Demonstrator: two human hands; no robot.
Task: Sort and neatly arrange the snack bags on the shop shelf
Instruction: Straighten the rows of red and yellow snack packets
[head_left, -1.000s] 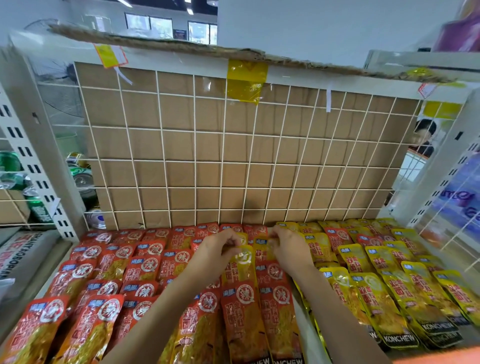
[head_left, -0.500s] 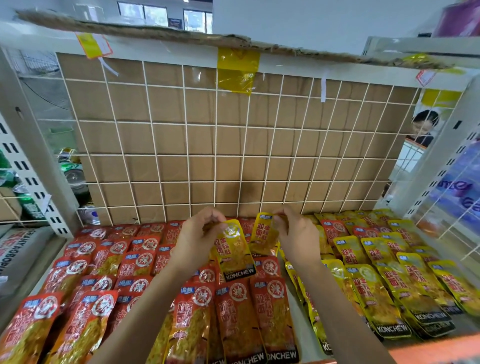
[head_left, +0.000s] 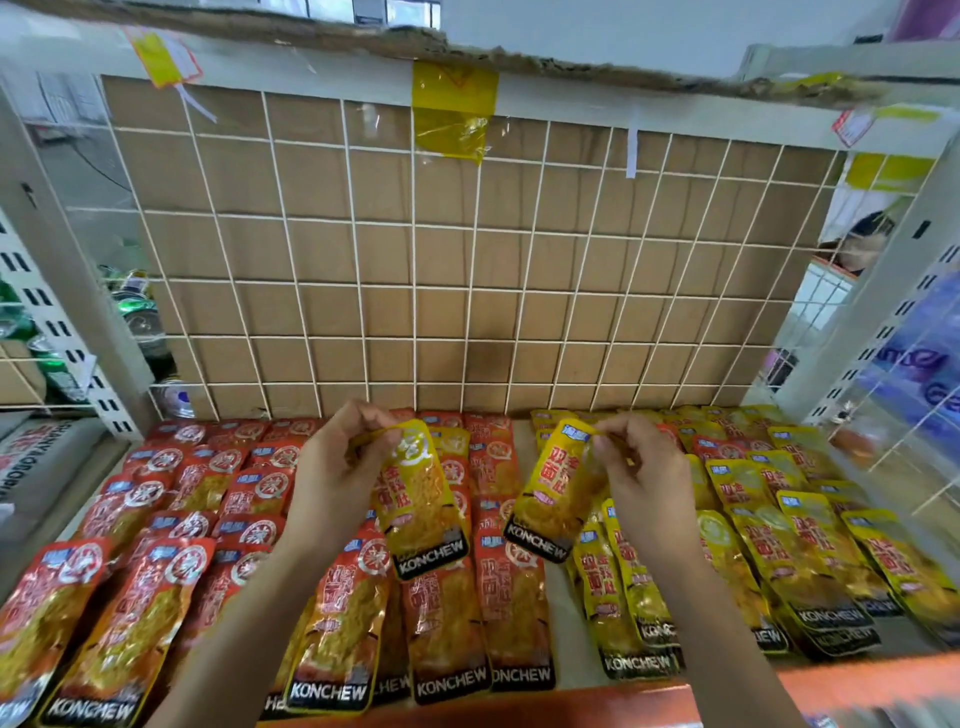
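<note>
Head view, both hands up over the middle of the shelf.

Left hand (head_left: 337, 483): thumb and curled fingers grasp the top edge of a yellow foil snack bag with a black KONCHEW band (head_left: 421, 499). I see it hanging roughly upright, band end down, in front of the red rows.

Right hand (head_left: 644, 483): fingertips pinch the top corner of a second yellow foil bag of the same kind (head_left: 556, 493). It hangs tilted, its lower end swung toward the left hand. The two held bags are close together but apart.

Under and to the left of the left hand: red foil snack bags (head_left: 171, 519) lying flat in overlapping rows.

Under and to the right of the right hand: matching yellow foil bags in rows (head_left: 810, 545), also flat and overlapping. Just beyond the right hand's knuckles one or two red bags seem to sit among the yellow, but the picture is blurred there.

Beyond both hands: white wire grid backed with brown cardboard (head_left: 467, 260).

Below the wrists, nearest me: orange front lip of the shelf (head_left: 831, 675).
</note>
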